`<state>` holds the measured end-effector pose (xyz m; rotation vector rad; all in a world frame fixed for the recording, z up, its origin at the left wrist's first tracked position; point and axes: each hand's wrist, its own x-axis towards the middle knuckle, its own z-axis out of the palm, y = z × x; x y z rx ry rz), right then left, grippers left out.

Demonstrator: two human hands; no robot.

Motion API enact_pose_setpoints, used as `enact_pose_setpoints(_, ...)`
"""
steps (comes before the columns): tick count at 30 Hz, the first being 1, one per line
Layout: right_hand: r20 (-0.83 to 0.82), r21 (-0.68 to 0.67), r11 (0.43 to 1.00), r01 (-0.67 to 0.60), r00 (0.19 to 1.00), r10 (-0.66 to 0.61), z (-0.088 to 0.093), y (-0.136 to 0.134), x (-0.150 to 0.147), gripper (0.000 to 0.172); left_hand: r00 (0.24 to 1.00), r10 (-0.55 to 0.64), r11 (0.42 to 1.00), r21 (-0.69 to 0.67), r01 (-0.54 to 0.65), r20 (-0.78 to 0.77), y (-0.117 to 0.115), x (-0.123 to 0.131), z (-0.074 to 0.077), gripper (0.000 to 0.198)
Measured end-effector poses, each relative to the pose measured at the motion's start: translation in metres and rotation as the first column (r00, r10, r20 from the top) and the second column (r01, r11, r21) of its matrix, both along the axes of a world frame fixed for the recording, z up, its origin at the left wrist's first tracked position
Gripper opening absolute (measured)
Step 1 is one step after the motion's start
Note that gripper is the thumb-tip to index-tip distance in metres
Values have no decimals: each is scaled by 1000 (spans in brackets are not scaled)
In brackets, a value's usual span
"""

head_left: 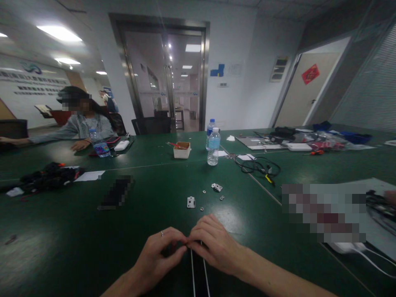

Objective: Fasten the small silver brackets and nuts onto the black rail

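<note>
My left hand and my right hand meet at the far end of a long dark bar with two pale edges. Both hands are closed in a pinch, fingertips together; whatever lies between them is too small or hidden to name. The right palm hangs over the bar's right edge. Beyond the fingers lies a small white plate with holes. A second white metal piece rests farther right. Several small rings are scattered around them, among them a ring just past my hands.
Two water bottles stand near the table's middle, beside a small open box. Black cable coils to the right. A blurred-out dark object and dark gear lie left. Another person sits at the far left.
</note>
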<state>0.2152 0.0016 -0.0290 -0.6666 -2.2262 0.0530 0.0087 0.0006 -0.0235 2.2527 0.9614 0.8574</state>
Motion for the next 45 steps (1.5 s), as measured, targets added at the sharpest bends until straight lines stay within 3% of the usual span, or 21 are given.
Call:
enact_pose_setpoints(6,-8,35,999,18,1000,-18,5,6,12,9,989,141,990,-24,-142,-50,3,0,-3,9)
enact_pose_setpoints(10,145,-54,995,82,987,-73,10,15,36,9,968,205,961,-160,-227,-144,7,1,1,10)
enact_pose_setpoints(14,317,-208,972,111,947,-40,11,20,46,11,963,174,949,-226,-220,-205,9,2,5,12)
enact_pose_setpoints(18,373,-271,957,108,928,1,8,19,42,9,961,139,949,-246,-198,-238,9,4,5,12)
enact_pose_setpoints(45,355,-318,947,51,932,69,5,19,40,7,958,108,959,-227,-171,-265,7,6,5,16)
